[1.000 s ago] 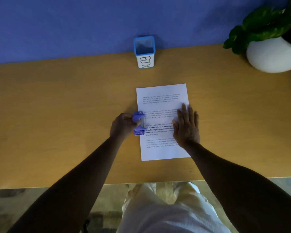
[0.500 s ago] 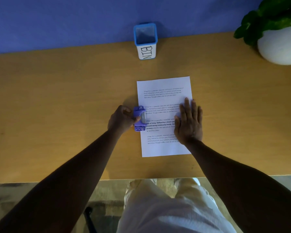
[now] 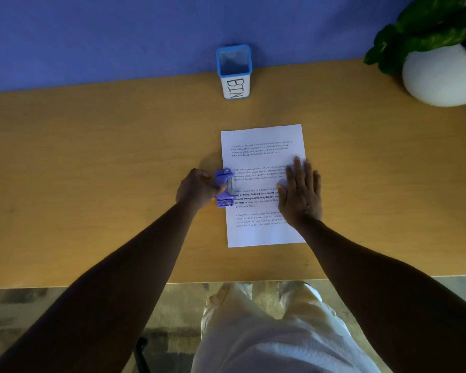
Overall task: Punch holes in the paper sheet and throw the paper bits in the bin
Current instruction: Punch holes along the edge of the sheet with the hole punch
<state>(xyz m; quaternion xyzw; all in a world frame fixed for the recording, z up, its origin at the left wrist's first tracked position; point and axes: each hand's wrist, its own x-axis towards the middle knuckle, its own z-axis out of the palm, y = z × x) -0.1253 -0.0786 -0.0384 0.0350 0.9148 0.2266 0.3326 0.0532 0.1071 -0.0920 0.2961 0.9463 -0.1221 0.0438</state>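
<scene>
A white printed paper sheet lies flat on the wooden desk. A small purple hole punch sits over the sheet's left edge, about halfway down. My left hand grips the punch from the left side, fingers curled round it. My right hand lies flat on the right half of the sheet with straight fingers, pressing it down. A blue-rimmed box labelled BIN stands upright at the desk's back edge, well beyond the sheet. Its inside looks dark; I cannot tell what it holds.
A white round pot with a green leafy plant stands at the back right corner. A blue wall runs behind the desk. The desk's front edge is close to my legs, with patterned floor below.
The punch's handle has gone from raised to pressed flatter under my left hand. My right hand stays on the sheet. The view has shifted slightly.
</scene>
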